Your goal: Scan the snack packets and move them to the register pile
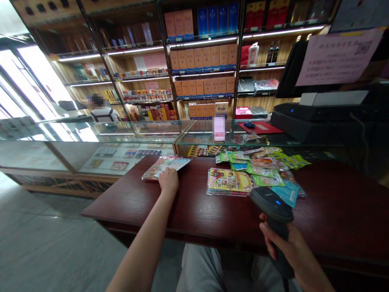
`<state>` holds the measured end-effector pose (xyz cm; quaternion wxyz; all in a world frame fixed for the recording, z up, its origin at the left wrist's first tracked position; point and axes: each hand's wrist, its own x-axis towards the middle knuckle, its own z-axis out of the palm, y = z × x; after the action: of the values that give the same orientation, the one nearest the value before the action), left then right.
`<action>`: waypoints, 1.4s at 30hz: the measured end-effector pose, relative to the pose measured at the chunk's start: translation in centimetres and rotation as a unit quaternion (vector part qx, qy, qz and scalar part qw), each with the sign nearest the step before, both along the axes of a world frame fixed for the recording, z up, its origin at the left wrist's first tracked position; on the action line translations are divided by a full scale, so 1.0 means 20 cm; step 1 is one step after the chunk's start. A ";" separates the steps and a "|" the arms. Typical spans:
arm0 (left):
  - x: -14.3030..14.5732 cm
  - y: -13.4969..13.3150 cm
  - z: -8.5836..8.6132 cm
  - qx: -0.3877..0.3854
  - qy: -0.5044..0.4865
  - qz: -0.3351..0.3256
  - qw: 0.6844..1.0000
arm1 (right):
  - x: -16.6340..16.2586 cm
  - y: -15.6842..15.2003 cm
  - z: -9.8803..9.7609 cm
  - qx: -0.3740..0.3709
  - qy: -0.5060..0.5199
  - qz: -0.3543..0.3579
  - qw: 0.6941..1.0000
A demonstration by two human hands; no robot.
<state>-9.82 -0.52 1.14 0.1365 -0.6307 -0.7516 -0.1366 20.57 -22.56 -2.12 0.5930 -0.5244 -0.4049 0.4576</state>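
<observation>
My right hand (282,243) is wrapped round the handle of a black barcode scanner (272,202), which shows a small blue light. The scanner's head points left, over the near edge of the packets. On the left of the table, my left hand (168,178) has its fingers curled on a light-blue booklet (176,164). That booklet lies on a stack of plastic-wrapped booklets (152,169); part of it is hidden by the hand. Between my hands sits a second stack of wrapped booklets (229,181), yellow on top. Beside it are piled several green snack packets (264,172) and a blue packet (287,192).
The dark red wooden table (197,215) meets a glass display counter (146,132). At the right stand a monitor (291,69) with a pink paper sheet and a black machine (304,121). Shelves of boxes (203,59) line the back. Another person (101,109) is at the far left.
</observation>
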 end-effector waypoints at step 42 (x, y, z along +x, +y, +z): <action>0.49 -0.11 -0.18 -0.029 -0.907 -0.209 0.364 | -0.10 0.02 -0.05 -0.023 0.014 0.012 1.000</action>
<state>0.05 -2.75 -2.46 -0.6789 -0.2668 -0.2691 -0.6290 18.57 -22.19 -3.06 0.5812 -0.5266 -0.3917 0.4812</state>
